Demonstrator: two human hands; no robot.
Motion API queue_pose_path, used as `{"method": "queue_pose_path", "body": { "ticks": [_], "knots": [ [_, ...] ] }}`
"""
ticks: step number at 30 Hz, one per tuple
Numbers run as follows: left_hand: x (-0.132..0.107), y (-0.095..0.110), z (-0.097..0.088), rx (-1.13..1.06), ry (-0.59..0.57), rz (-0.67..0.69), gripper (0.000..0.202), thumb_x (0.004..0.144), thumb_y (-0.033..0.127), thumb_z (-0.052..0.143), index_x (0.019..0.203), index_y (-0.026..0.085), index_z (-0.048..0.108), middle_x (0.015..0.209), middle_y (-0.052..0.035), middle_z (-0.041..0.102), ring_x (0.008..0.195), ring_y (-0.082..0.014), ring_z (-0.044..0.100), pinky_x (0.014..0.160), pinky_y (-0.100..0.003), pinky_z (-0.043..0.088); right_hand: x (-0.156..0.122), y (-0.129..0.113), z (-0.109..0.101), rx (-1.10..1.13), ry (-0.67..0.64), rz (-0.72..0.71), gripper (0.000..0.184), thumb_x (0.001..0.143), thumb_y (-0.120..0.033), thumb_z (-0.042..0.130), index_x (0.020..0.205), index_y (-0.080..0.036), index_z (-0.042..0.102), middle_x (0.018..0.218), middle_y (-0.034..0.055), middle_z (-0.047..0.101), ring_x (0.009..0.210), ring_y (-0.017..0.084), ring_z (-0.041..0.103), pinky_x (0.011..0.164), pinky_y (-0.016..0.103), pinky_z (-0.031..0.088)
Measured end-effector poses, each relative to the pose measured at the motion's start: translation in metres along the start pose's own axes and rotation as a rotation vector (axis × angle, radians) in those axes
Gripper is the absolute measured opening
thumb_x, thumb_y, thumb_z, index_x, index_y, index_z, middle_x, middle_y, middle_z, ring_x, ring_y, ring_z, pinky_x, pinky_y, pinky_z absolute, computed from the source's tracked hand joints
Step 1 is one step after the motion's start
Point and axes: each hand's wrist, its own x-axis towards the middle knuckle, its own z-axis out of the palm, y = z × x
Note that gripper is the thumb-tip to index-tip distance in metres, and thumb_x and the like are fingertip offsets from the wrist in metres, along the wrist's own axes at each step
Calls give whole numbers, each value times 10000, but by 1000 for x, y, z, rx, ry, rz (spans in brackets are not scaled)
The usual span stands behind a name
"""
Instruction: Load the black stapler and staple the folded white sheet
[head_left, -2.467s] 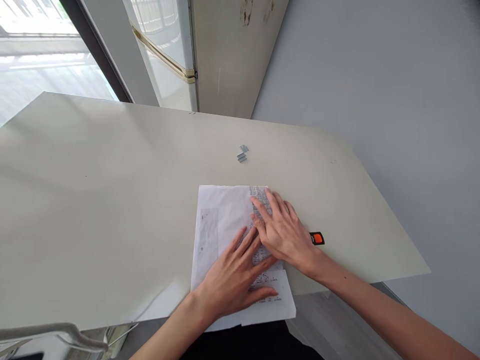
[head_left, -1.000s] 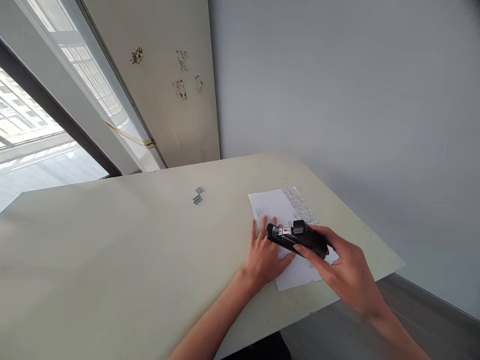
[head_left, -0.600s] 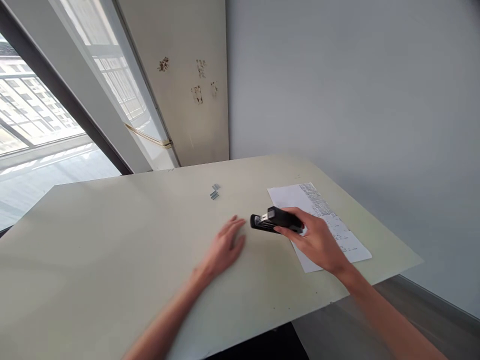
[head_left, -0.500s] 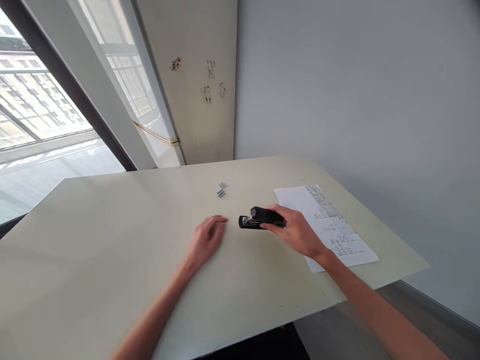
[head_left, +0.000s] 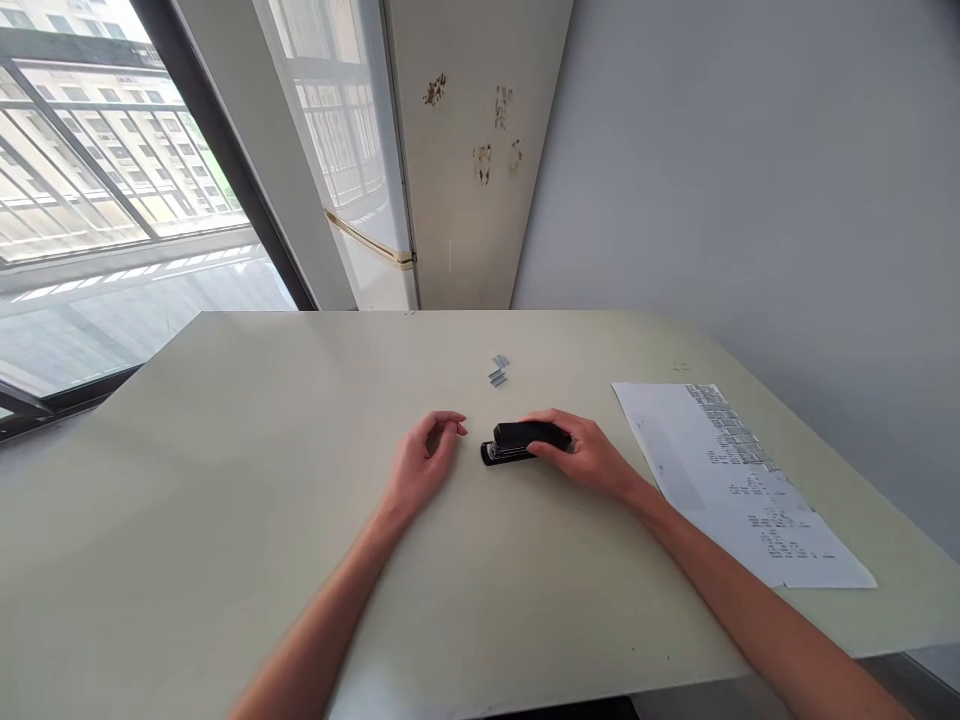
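Note:
A black stapler (head_left: 517, 434) rests on the pale table, its nose facing left. My right hand (head_left: 581, 450) is closed around its rear half, fingers over the top and thumb along the near side. Between the stapler's top arm and its base a narrow gap shows at the front. Just left of the nose, my left hand (head_left: 427, 455) lies on the table with fingers loosely curled and apart from the thumb, holding nothing and not touching the stapler. Beyond both hands lie several small strips of silver staples (head_left: 498, 376).
A printed sheet of paper (head_left: 675, 440), with a dense band along its upper right, lies right of my right forearm. The table (head_left: 225, 480) meets a grey wall (head_left: 720, 180) at the right. A fridge (head_left: 465, 230) stands behind, and a window (head_left: 112, 150) is at the left.
My view has swung left, so the scene sits further right. The stapler's top arm has come down closer to its base in my right hand. My left hand's fingers have curled slightly.

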Motion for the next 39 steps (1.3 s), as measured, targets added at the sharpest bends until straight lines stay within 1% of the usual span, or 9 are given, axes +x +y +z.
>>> {"method": "queue_pose_path", "body": {
  "ticks": [5, 15, 18, 22, 25, 29, 33, 35, 39],
  "knots": [
    [2, -1, 5, -39, 16, -16, 262, 1011, 393, 532, 1171, 223, 651, 1010, -38, 754, 965, -203, 678, 804, -306, 480, -6, 12, 6, 218, 225, 145, 390, 1087, -534, 394, 1187, -267, 660, 1205, 63, 777, 1180, 241, 687, 1053, 410, 506],
    [4, 3, 5, -81, 132, -51, 259, 1027, 418, 534, 1149, 227, 658, 1173, -68, 735, 1175, -240, 655, 1008, -355, 478, -3, 13, 5, 257, 240, 145, 359, 1084, -521, 428, 1239, -255, 613, 1158, 69, 788, 1118, 220, 704, 1018, 403, 526],
    [5, 4, 4, -129, 170, -69, 271, 1046, 415, 491, 1134, 225, 661, 1202, -66, 726, 1201, -233, 641, 1061, -371, 460, -5, 13, -1, 193, 139, 129, 368, 1065, -525, 477, 1282, -260, 610, 1204, 75, 768, 1084, 224, 706, 951, 384, 554],
    [7, 4, 2, -238, 188, -89, 333, 1061, 475, 474, 1128, 214, 670, 1212, -75, 726, 1210, -233, 649, 1106, -395, 458, -10, 14, -5, -38, 30, -52, 314, 947, -420, 717, 1230, -290, 677, 1178, 54, 756, 1050, 251, 702, 883, 392, 578],
    [8, 3, 1, -307, 194, -132, 403, 1050, 551, 495, 1093, 198, 683, 1193, -94, 735, 1210, -247, 659, 1109, -405, 472, -14, 12, 0, -86, 143, -258, 237, 980, -236, 640, 1201, -304, 693, 1177, 45, 758, 1123, 251, 702, 911, 416, 589],
    [9, 5, 2, -548, 167, -285, 511, 1047, 618, 461, 1074, 162, 689, 1191, -144, 751, 1215, -276, 677, 1124, -435, 475, -14, -1, 15, -221, 267, -477, 380, 955, -87, 602, 1218, -342, 705, 1187, 41, 754, 1220, 255, 672, 907, 431, 610],
    [7, 8, 0, -966, -21, -539, 635, 1091, 583, 257, 1080, 127, 698, 1251, -209, 730, 1246, -316, 677, 1119, -496, 497, -11, -21, 33, -384, 331, -603, 410, 955, -65, 626, 1182, -388, 736, 1190, 7, 777, 1231, 251, 668, 947, 430, 593],
    [5, 8, -3, -1091, -89, -568, 549, 1084, 509, 305, 1073, 133, 705, 1277, -207, 719, 1267, -331, 667, 1099, -521, 522, -10, -28, 41, -441, 298, -616, 386, 973, -94, 633, 1154, -413, 752, 1196, -17, 785, 1239, 244, 670, 972, 422, 576],
    [3, 6, -8, -1195, -17, -516, 294, 1017, 304, 446, 972, 154, 695, 1310, -169, 700, 1318, -299, 640, 1088, -469, 547, -8, -34, 50, -533, 207, -580, 296, 1002, -178, 647, 1094, -427, 776, 1176, -36, 797, 1226, 241, 686, 978, 426, 544]
  ]
}}
